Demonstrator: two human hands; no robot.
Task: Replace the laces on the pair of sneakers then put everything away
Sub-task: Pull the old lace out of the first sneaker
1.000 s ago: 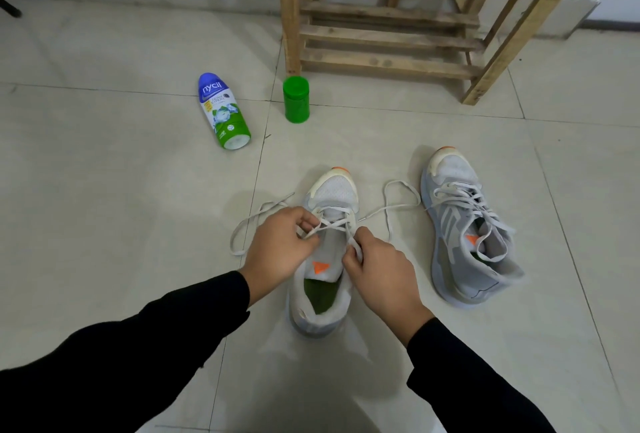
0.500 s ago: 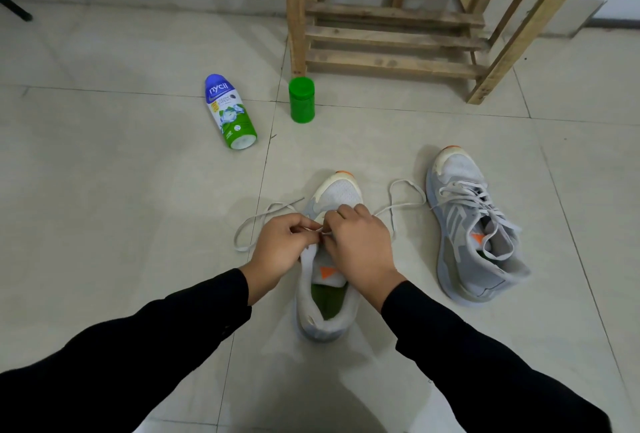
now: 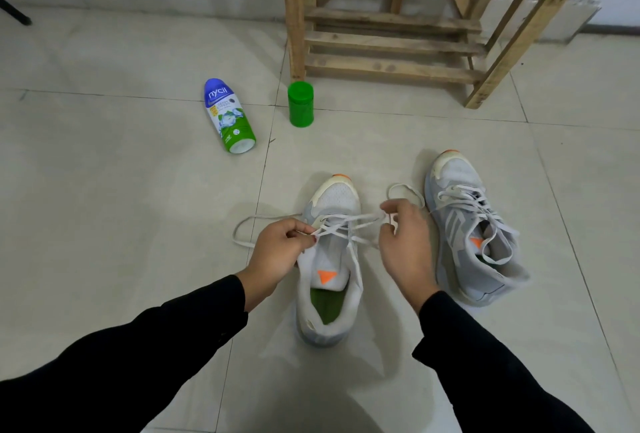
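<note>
Above sneaker (image 3: 337,197), hands (image 3: 277,254) (image 3: 406,247) pinching lace (image 3: 360,218)

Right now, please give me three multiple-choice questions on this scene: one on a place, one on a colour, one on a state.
1. Where does the green container stand? A) on the floor by the leg of the wooden rack B) on a rack shelf C) inside a box
2. What colour is the insole in the near sneaker? A) red B) green C) black
3. What do the left hand and right hand do? A) lie flat B) clap together C) pinch the lace
Key: 1 A, it stands on the tile beside the leg. 2 B, green shows in the shoe opening. 3 C, fingers of both hands pinch the lace.
</note>
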